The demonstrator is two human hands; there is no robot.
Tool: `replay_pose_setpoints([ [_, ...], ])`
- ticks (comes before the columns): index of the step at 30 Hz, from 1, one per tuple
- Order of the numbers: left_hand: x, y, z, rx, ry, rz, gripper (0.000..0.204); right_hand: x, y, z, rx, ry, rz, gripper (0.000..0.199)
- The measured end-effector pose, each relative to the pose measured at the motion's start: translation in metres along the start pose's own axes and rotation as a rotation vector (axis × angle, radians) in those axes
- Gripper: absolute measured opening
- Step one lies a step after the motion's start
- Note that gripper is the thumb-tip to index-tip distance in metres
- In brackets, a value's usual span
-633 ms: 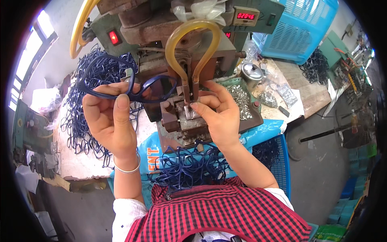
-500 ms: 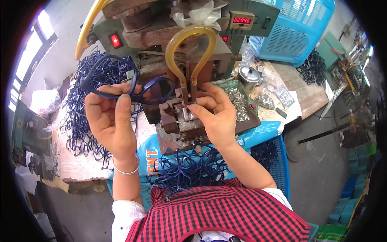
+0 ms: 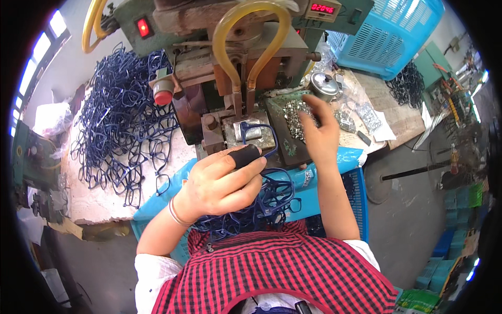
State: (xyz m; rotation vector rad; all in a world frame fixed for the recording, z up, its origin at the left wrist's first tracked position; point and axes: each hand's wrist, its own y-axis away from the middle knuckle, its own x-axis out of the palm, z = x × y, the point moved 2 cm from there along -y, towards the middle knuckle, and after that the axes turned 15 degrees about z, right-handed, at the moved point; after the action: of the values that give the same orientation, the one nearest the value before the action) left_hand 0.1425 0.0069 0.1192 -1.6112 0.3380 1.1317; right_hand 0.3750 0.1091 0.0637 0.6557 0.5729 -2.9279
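Observation:
My left hand (image 3: 225, 180), a black cot on its thumb, grips a blue eyeglass frame (image 3: 261, 137) whose far end lies on the metal jig (image 3: 251, 131) of a green press. My right hand (image 3: 319, 131) is off to the right. Its fingertips rest, spread, on a dark tray of small shiny metal parts (image 3: 292, 116). Whether a part is pinched there is too small to tell. A yellow hose loop (image 3: 251, 36) arches over the jig.
A big heap of blue frames (image 3: 120, 131) covers the bench to the left. More frames fill the blue crate (image 3: 361, 204) at my lap. A red push button (image 3: 163, 97), a metal tin (image 3: 324, 83), bags of parts (image 3: 366, 115) and a blue basket (image 3: 387, 36) surround the press.
My left hand has come in from the left and brought the blue frame onto the jig. My right hand has left the jig and moved right onto the tray of metal parts.

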Motion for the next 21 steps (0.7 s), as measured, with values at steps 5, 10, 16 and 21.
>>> replay_pose_setpoints([
  [5,0.008,0.002,0.003,-0.017,0.049,0.034,0.019,-0.037,0.043,-0.039,0.212,0.030,-0.009,0.030],
  [10,0.010,0.007,-0.001,-0.065,0.097,-0.063,0.021,-0.021,0.048,-0.031,0.109,0.826,0.081,0.030],
  [16,0.001,0.040,-0.031,-0.287,0.106,-0.075,0.029,0.010,0.024,-0.041,-0.005,0.773,0.009,0.011],
  [21,-0.067,0.121,-0.005,-0.930,-0.075,0.078,0.024,0.012,0.018,-0.036,-0.170,0.761,-0.036,0.009],
])
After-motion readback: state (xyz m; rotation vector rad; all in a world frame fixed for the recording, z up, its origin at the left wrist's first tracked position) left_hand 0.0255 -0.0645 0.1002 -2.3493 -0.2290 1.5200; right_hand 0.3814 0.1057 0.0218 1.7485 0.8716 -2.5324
